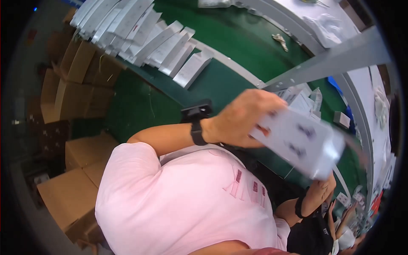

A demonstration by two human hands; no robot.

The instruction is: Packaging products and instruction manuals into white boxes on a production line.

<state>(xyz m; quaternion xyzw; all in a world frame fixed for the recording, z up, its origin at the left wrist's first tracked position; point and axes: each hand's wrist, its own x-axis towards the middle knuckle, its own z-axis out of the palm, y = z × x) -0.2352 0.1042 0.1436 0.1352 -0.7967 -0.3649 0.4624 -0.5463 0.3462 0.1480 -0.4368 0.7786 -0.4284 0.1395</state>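
Note:
My left hand (246,119) is closed around one end of a white printed carton (297,140), held above the bench and blurred by motion. My right hand (321,189) is just below the carton's other end. The carton hides its fingers, so I cannot tell whether they grip it. A smeared pinkish strip shows beside that end, too blurred to make out. Both wrists wear black straps, and the left one carries a small black device (196,110).
A long row of white cartons (140,38) leans along the green bench (238,55) at far left. More white boxes (299,100) lie beyond my left hand, behind a grey metal post (331,57). Brown cardboard boxes (68,195) stand at left. Other people's arms (344,221) show at lower right.

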